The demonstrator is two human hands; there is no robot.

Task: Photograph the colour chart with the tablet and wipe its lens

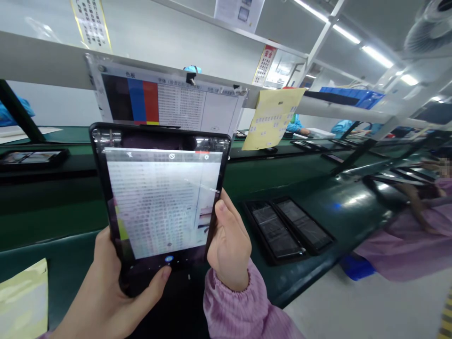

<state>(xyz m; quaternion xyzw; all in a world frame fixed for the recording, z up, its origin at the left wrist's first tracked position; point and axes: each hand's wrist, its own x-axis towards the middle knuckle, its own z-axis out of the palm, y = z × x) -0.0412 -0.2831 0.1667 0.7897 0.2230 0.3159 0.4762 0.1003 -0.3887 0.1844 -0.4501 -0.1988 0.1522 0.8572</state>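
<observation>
The tablet [160, 202] screen is showing blurred rows, perhaps text, too smeared to read. The left hand [106, 292] is covering its lower corner, and the frame's bottom edge is cutting off that wrist.

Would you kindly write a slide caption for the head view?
Both hands, left hand and right hand, hold a tablet upright facing a colour test chart.

The colour test chart [165, 101] hanging from the shelf rail is headed 色板 over its black, blue and red bars. The red-topped sign [264, 63] behind reads 安全. Finer print everywhere is too small to read.
</observation>
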